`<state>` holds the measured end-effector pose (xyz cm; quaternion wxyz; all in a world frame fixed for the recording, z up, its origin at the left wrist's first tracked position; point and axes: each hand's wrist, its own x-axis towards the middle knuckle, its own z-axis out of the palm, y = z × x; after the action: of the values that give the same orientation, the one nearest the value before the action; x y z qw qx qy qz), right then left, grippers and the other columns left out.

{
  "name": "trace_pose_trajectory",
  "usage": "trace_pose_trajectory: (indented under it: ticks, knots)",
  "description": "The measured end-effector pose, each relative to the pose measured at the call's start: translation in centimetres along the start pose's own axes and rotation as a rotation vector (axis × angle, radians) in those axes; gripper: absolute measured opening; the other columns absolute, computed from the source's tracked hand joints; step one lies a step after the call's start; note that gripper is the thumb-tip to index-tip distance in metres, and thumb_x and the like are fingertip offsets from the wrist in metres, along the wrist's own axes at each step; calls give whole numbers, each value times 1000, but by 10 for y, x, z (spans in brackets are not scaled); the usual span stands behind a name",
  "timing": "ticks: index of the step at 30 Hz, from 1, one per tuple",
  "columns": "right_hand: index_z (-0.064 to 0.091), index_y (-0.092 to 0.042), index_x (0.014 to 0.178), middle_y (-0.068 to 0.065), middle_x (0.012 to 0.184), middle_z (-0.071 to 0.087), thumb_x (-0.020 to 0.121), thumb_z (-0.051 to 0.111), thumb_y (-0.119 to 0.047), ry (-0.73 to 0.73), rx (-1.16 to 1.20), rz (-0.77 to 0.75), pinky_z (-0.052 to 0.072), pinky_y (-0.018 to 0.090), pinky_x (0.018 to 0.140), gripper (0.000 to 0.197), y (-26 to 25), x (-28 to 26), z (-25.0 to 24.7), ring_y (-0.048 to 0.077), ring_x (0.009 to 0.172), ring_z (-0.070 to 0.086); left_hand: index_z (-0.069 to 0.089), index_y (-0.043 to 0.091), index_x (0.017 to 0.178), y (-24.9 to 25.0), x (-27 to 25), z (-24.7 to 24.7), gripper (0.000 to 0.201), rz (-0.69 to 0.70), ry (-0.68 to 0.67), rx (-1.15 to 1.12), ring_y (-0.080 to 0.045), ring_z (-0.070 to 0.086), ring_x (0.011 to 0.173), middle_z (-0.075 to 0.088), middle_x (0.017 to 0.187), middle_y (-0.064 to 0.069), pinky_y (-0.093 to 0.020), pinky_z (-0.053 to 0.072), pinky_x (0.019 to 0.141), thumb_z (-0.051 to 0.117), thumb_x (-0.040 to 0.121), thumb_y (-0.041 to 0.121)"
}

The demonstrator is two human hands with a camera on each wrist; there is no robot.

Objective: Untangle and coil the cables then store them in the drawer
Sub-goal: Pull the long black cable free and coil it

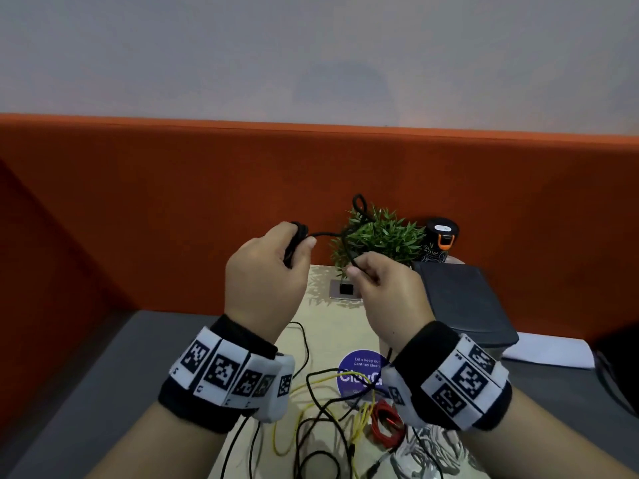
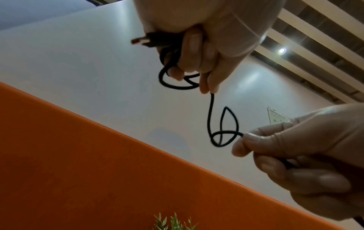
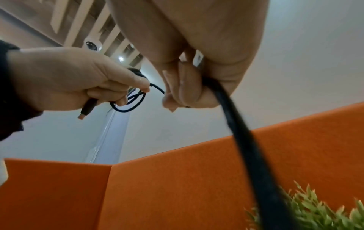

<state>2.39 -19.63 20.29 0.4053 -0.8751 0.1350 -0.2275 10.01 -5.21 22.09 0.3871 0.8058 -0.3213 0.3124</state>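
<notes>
Between the two raised hands runs a black USB cable [image 1: 326, 233]. Left hand [image 1: 264, 271] has its fingers [image 2: 194, 51] curled round a small bundle of coiled turns, with the USB plug [image 2: 145, 41] sticking out of the fist on the little-finger side. Right hand [image 1: 389, 295] pinches the cable between thumb and forefinger [image 2: 262, 135], a loose twisted loop [image 2: 224, 132] standing just beyond those fingertips. Below both wrists, on the pale table [image 1: 332, 326], lies a tangle of yellow cable [image 1: 359, 420], red cable [image 1: 387, 423] and further black strands. Beyond the right fingertips stands a potted plant [image 1: 380, 236].
</notes>
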Motion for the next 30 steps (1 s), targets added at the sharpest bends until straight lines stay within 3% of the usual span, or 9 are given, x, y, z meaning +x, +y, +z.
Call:
trace_pose_trajectory:
  ticks: [4,10,13,15,18,20,23,26,30]
  knots:
    - [53,-23,68,-1,60,57,97,49,-22,-95,-69,-79,34,21,54,30,0,0,0,10,58,48,61,15,77,5,-3,10,17,51,-84,11,-23,53,54,58,58,1,-34,42,45,58,87,28]
    - [62,-22,74,-3,54,56,99,47,-19,-66,246,4,35,27,51,29,3,0,-7,5,45,40,59,19,70,6,-21,22,12,132,-306,85,-23,51,51,55,53,2,-27,22,48,58,80,24]
    - [60,-21,75,-3,52,55,100,44,-21,-16,278,-18,36,27,51,29,-1,1,-12,6,46,42,60,18,70,3,-37,31,17,136,-412,110,-26,54,54,61,56,1,-30,34,46,47,78,24]
    - [59,-21,76,-2,52,54,100,43,-22,26,290,-38,35,26,51,29,-3,2,-17,6,45,41,61,16,75,-1,-42,34,12,100,-457,179,-30,57,60,64,61,-1,-30,35,49,51,80,20]
    - [58,-24,77,-2,54,53,100,42,-25,127,316,-54,32,26,49,28,-5,4,-29,8,45,40,57,18,95,-12,-44,34,12,-7,-593,344,-29,56,84,68,85,-2,-32,33,59,46,93,23]
    - [58,-24,79,-2,56,52,101,41,-26,213,299,-73,32,28,51,28,-4,10,-41,10,48,40,54,18,98,-21,-47,32,14,-48,-652,406,-27,56,87,67,90,-2,-32,34,60,43,95,25]
    - [59,-24,81,0,58,48,101,41,-27,325,267,-80,31,31,51,27,3,16,-57,14,52,39,55,16,95,-36,-46,28,14,-177,-614,367,-26,57,77,65,81,-2,-35,44,60,47,94,27]
    - [60,-25,85,-2,59,47,100,42,-28,388,225,-57,32,30,50,24,13,20,-62,13,53,40,50,20,83,-46,-38,21,14,-268,-524,273,-19,49,66,58,72,3,-30,34,53,53,93,30]
    - [54,-28,94,-3,69,55,98,45,-31,414,177,-19,38,29,56,10,26,26,-57,13,61,49,54,21,77,-36,-36,11,17,-101,-382,111,-17,49,59,56,61,7,-27,31,46,58,89,33]
